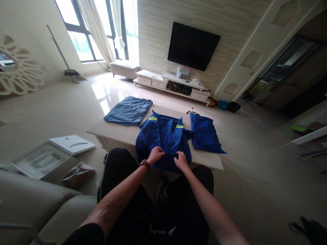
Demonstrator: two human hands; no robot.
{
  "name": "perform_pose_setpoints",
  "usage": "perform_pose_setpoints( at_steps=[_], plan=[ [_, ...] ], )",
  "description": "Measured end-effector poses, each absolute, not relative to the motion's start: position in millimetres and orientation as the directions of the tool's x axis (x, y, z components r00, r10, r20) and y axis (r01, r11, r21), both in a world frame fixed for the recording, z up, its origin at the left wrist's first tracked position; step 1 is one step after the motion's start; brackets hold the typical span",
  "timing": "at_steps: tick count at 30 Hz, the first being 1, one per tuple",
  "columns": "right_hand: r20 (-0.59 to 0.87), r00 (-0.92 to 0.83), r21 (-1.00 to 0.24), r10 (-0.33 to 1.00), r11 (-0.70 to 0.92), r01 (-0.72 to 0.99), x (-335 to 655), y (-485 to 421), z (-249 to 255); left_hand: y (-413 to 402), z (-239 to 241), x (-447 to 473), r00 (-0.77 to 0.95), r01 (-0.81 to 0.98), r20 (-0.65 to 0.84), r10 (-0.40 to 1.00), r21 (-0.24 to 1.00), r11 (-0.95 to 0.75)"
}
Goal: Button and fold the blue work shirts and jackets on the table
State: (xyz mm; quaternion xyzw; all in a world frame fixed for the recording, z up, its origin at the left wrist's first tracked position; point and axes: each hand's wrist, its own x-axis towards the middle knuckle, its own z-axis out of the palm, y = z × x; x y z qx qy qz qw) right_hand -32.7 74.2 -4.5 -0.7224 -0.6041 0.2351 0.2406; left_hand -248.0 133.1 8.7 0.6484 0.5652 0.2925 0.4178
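Observation:
A bright blue work jacket (pixel 166 136) with yellow reflective stripes lies spread on a low beige table (pixel 117 131) in front of me. Both hands rest on its near hem. My left hand (pixel 155 154), a watch on its wrist, pinches the cloth with curled fingers. My right hand (pixel 181 160) grips the fabric just beside it, fingers bent. A folded dark blue garment (pixel 205 134) lies to the right of the jacket. A paler blue folded piece (pixel 129 110) lies at the table's far left.
My knees in black trousers (pixel 120 166) press against the table's near edge. A sofa arm (pixel 38 211) is at lower left, with a white box (pixel 71 143) and papers on the floor. A TV stand (pixel 168 85) stands by the far wall.

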Motion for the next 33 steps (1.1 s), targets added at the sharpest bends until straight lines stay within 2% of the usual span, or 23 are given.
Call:
perform_pose_setpoints(
  at_steps=[5, 10, 13, 19, 23, 26, 28, 29, 31, 33],
  plan=[
    [-0.211, 0.193, -0.483, 0.958, -0.274, 0.831, -17.6, 87.0, -21.2, 146.3, -6.7, -264.6, 0.192, 0.538, -0.09, 0.977, 0.843, -0.028],
    [-0.377, 0.192, -0.251, 0.906, -0.299, 0.92, -23.3, 111.7, -41.4, 179.0, -33.2, -267.9, 0.191, 0.591, -0.18, 0.965, 0.806, 0.033],
    [-0.373, 0.198, -0.22, 0.906, -0.294, 0.93, -25.5, 133.9, -50.7, 206.5, -43.3, -266.2, 0.19, 0.607, -0.189, 0.963, 0.794, 0.036],
    [-0.346, 0.197, -0.242, 0.917, -0.29, 0.926, -20.5, 211.4, -59.7, 292.8, -38.4, -254.4, 0.183, 0.614, -0.129, 0.975, 0.789, -0.011],
    [-0.335, 0.182, -0.344, 0.925, -0.3, 0.89, -12.6, 270.5, -43.4, 346.0, -20.1, -248.5, 0.161, 0.625, -0.097, 0.982, 0.781, -0.025],
    [-0.15, 0.208, -0.519, 0.967, -0.256, 0.816, -7.4, 284.5, -25.1, 350.3, -4.9, -247.2, 0.16, 0.621, -0.077, 0.984, 0.783, -0.04],
    [-0.016, 0.231, -0.677, 0.973, -0.18, 0.713, -8.3, 277.0, -16.0, 335.8, 3.6, -245.1, 0.201, 0.586, -0.089, 0.975, 0.809, -0.047],
    [0.006, 0.234, -0.753, 0.972, -0.15, 0.641, -10.9, 270.7, -13.0, 326.0, 7.0, -243.2, 0.227, 0.562, -0.096, 0.969, 0.825, -0.05],
    [-0.04, 0.219, -0.868, 0.975, -0.143, 0.476, -19.8, 259.5, -10.1, 306.6, 12.3, -237.4, 0.273, 0.524, -0.095, 0.957, 0.849, -0.065],
    [-0.124, 0.195, -0.927, 0.973, -0.183, 0.328, -30.8, 255.4, -10.2, 293.0, 16.1, -230.4, 0.305, 0.511, -0.076, 0.949, 0.854, -0.096]
  ],
)
